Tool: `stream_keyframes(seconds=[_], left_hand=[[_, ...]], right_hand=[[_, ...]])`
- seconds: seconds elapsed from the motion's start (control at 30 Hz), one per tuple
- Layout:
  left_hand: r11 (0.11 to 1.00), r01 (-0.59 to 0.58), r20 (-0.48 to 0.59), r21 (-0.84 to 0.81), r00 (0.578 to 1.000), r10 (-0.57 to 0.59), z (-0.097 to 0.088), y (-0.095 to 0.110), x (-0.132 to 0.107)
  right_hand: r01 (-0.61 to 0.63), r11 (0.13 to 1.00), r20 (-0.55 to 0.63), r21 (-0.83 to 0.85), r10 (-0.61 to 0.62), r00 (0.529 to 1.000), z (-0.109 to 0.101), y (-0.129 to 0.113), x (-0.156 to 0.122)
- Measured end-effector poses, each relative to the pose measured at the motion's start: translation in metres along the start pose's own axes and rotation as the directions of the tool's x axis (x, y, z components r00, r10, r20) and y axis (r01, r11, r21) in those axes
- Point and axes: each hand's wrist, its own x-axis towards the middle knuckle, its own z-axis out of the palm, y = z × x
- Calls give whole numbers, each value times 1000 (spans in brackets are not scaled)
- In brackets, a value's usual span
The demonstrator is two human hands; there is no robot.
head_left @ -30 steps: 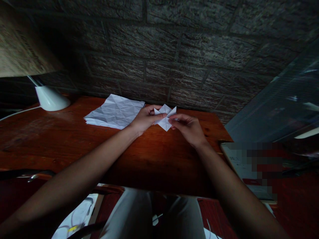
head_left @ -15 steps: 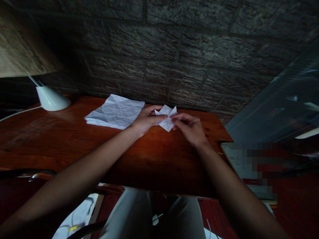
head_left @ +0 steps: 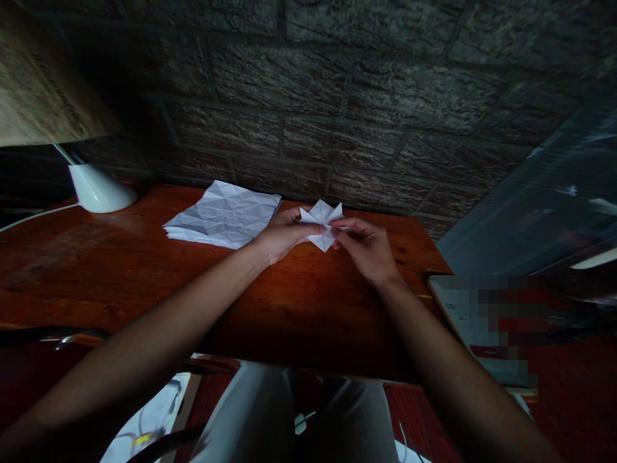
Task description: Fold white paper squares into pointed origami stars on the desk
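A dark block wall [head_left: 313, 96] fills the top of the frame, its upper left lost in shadow. The wooden bench [head_left: 289, 308] crosses the middle, running out at the left edge, where the lamp [head_left: 67, 109] is also cut off. Left of centre, the left hand [head_left: 279, 236] partly covers a creased paper stack [head_left: 224, 212]. It and the right hand [head_left: 369, 247] pinch the folded paper [head_left: 321, 212] between them, just right of centre. White and crisply creased, it shows several pointed tips; fingers hide its sides.
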Motion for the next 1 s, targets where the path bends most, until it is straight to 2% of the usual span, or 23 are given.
stream_keyframes(seconds=[0.63, 0.83, 1.0], left_hand=[[999, 18, -55, -45, 998, -20, 6, 2, -4], [994, 34, -86, -105, 995, -43, 8, 1, -4], [986, 75, -52, -152, 995, -83, 2, -2, -1]], right_hand=[[39, 999, -4, -9, -39, 999, 2, 2, -1], [78, 993, 15, -89, -77, 997, 0, 0, -2], [80, 991, 46, -109, -75, 996, -3, 1, -2]])
